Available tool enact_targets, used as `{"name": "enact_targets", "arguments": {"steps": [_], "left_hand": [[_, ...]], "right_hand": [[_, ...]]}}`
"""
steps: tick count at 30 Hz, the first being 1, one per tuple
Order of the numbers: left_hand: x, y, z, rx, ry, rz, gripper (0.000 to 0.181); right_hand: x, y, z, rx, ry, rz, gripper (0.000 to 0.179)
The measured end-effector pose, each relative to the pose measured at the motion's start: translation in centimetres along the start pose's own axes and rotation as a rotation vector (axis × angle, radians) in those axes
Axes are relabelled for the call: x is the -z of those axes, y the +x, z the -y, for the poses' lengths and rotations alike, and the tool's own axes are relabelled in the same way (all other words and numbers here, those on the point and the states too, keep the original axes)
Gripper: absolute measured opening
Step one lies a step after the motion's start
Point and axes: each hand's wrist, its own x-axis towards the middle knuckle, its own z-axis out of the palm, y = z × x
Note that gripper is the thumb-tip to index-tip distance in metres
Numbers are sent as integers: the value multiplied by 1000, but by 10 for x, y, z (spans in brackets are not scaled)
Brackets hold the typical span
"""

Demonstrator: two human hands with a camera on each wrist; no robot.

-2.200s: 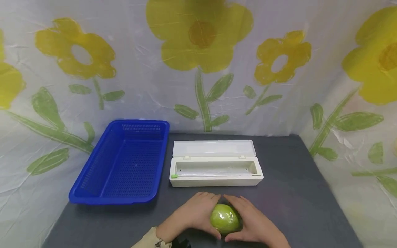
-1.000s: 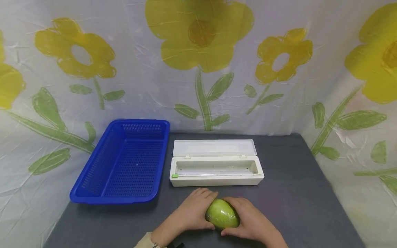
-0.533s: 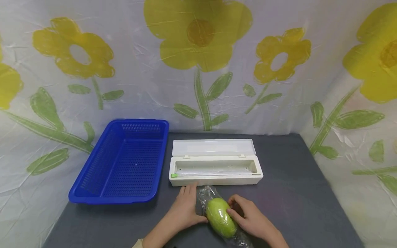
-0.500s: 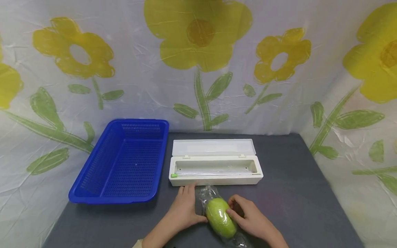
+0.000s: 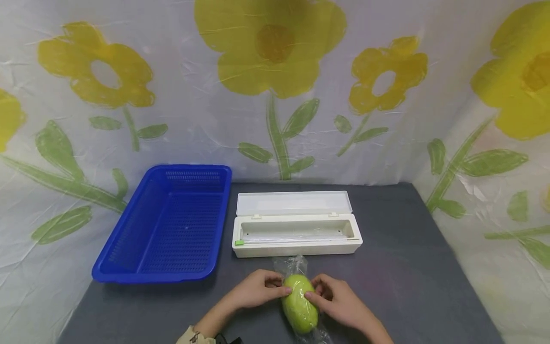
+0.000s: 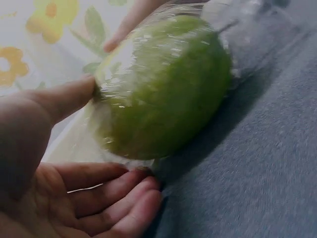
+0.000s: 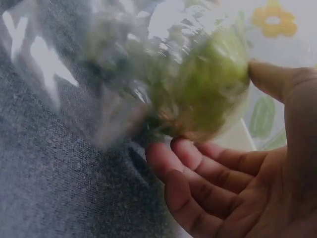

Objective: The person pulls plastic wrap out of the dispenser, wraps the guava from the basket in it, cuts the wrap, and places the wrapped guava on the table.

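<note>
A smooth green mango (image 5: 299, 306), wrapped in clear cling film (image 6: 257, 37), lies low in the head view with loose film sticking out at both ends. From the left, my left hand (image 5: 260, 290) holds it, thumb on top and fingers curled at its lower side. On the opposite side my right hand (image 5: 337, 300) grips it the same way. The left wrist view shows the thumb pressing the mango's end and the fingertips under the film. In the right wrist view, crumpled film covers much of the mango (image 7: 213, 84).
Behind the hands stands a white cling film dispenser (image 5: 296, 249) with its lid (image 5: 294, 204) raised and a green cutter slider (image 5: 239, 242) at its left end. A blue plastic basket (image 5: 215, 248) sits to the left on the dark grey tabletop (image 5: 399, 267). A flower-print curtain surrounds the table.
Both hands first cupped the mango, which then turned lengthwise and showed its film ends. My left hand came away to the left, then moved back and took hold of the mango.
</note>
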Motion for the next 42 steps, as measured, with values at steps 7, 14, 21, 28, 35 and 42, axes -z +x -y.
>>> {"name": "enact_targets", "arguments": {"steps": [7, 14, 21, 28, 35, 42], "left_hand": [[-3, 4, 0, -50, -85, 19, 53], [0, 3, 3, -129, -230, 138, 56], [2, 5, 7, -167, -193, 157, 59], [3, 5, 4, -250, -168, 74, 50], [1, 0, 1, -300, -82, -27, 42], [-1, -7, 1, -489, 123, -84, 43]], "right_hand": [[9, 15, -10, -9, 264, 145, 43], [17, 28, -14, -40, 387, 290, 60], [12, 33, -18, 9, 404, 323, 64], [3, 29, -26, 215, 439, 244, 44], [-4, 19, -23, 371, 296, 50, 35], [-7, 12, -14, 475, 132, -102, 34]]}}
